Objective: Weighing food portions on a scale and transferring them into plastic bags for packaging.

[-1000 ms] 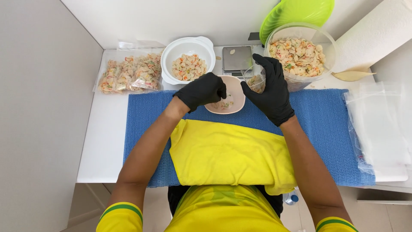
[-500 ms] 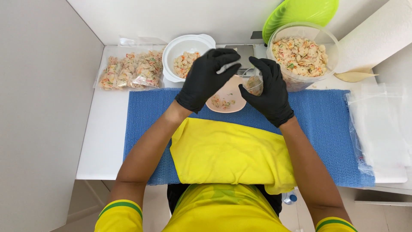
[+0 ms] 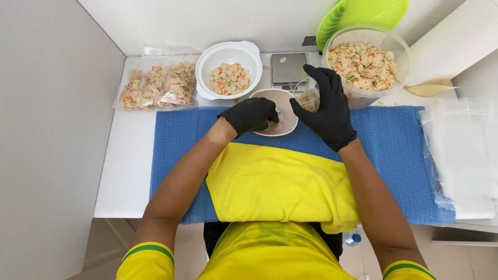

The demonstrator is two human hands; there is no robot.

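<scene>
Hands in black gloves at work over a white bench (image 3: 129,171), seen from the head camera. Left hand (image 3: 250,115) curled down into a small pinkish bowl (image 3: 282,98), fingers bent closed on the pasta pieces inside it; exactly what they pinch is hidden by the glove. Bowl sits at the far edge of a blue mesh mat (image 3: 394,155) that covers the middle of the bench. Right hand (image 3: 326,109) just right of the bowl, fingers wrapped about a small clear bag (image 3: 307,96) holding a little pasta, bag upright and its mouth open toward the bowl. Small grey scale (image 3: 288,67) directly beyond bowl and bag, one loose pasta piece on its plate. White round bowl (image 3: 228,54) left of the scale, partly filled with mixed coloured pasta. Large clear tub (image 3: 399,54) of the same pasta right of the scale, close behind the right hand; green lid (image 3: 363,15) leaning on the wall behind it. Filled pasta bags (image 3: 158,84) lying flat at the far left of the bench. Stack of empty clear bags (image 3: 456,145) on the right end. Pale scoop (image 3: 428,89) by the tub. Yellow cloth (image 3: 280,186) spread on the mat's near edge, between the forearms.
</scene>
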